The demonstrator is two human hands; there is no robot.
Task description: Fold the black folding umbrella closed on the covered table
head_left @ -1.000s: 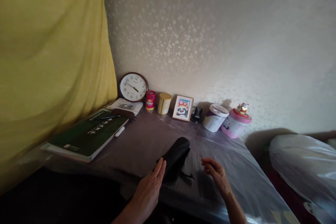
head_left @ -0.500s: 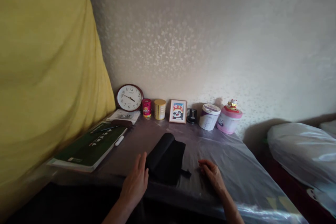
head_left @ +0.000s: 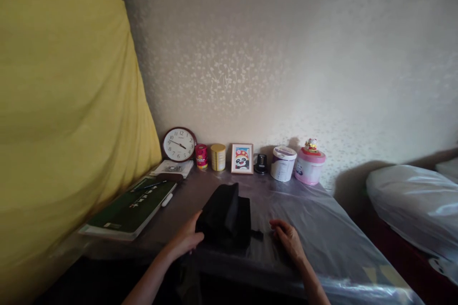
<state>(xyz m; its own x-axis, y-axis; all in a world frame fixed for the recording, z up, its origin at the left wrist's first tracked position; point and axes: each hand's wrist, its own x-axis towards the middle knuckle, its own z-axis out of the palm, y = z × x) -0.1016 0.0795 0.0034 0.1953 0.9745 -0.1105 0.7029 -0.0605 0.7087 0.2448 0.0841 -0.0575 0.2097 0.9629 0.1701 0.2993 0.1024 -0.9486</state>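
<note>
A piece of black fabric (head_left: 223, 219), partly folded or rolled over itself, lies near the front of the table, with a short strap sticking out at its right. My left hand (head_left: 188, 234) grips its left edge, thumb on the near side and the other fingers partly hidden behind it. One fold of the fabric stands up in the middle. To the right of the strap, apart from it, my right hand (head_left: 289, 240) rests low over the table with fingers curled in and nothing visible in them.
A green book (head_left: 132, 205) with a pen lies at the left, a white marker-like stick (head_left: 167, 199) beside it. Along the wall stand a clock (head_left: 179, 144), a red tin (head_left: 201, 156), a yellow tin (head_left: 218, 157), a picture frame (head_left: 242, 158) and two tubs (head_left: 284, 164). A yellow curtain (head_left: 71, 105) hangs left.
My left hand has gone from lying beside the fabric with fingers extended to holding its left edge. The rolled part has lifted and turned up. My right hand stays nearly still.
</note>
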